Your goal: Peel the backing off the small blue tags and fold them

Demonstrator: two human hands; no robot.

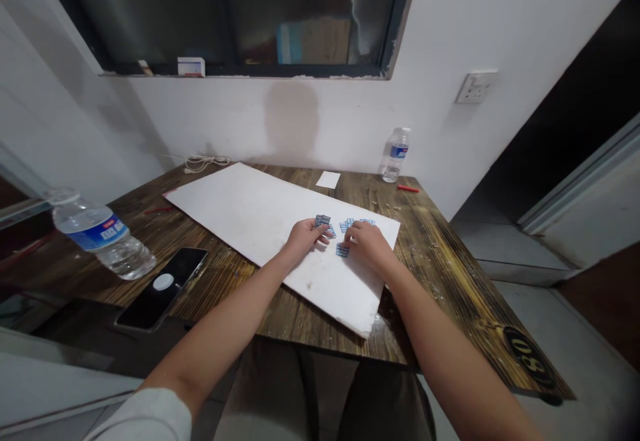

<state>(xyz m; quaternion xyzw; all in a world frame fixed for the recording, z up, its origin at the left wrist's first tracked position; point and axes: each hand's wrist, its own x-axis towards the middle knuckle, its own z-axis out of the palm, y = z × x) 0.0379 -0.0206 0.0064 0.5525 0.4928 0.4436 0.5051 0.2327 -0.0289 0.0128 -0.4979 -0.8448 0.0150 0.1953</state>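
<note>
The left hand (303, 240) is narrowed, its fingertips (320, 234) apparently pinching a blue-printed paper slip (323, 220) just ahead of them. The right hand (365, 244) is curled, its fingers (351, 236) just beside a second slip (343, 250); a grip cannot be confirmed. Further slips (347, 225) lie between both hands on a white foam board (240, 208). Light fingertip pressure is advised.

Beyond my right hand (365, 248), the dark, scorched-looking wooden surface (440, 274) runs up to a scuffed white wall (200, 121) marked with a dark stain (291, 118). Higher up, straight ahead of my hand, is a dark-framed window (310, 14) with dim glass. Up to the right of my hand, a wall socket (476, 86) is fixed to the wall. Further right is a dark doorway (565, 108), with grey floor (590, 334) below the surface's edge.
</note>
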